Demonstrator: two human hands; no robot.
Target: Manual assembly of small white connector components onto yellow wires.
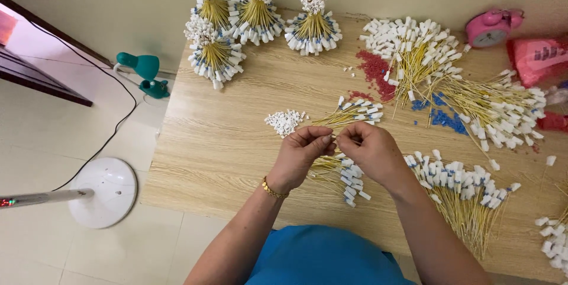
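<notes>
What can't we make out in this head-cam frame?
- Piece pinched between left hand and right hand: hidden by the fingertips, too small; grip detail unclear.
- Yellow stick pile under the hands: partly covered by both hands.
- White-tipped pile at the right: cut off by the frame edge.
- Pink clock face: too small to read.
- Fan stand: pole cut off by the left edge.

Item pinched between fingers [324,139] too small to tell; white-tipped pile [553,243] cut by right edge.
</notes>
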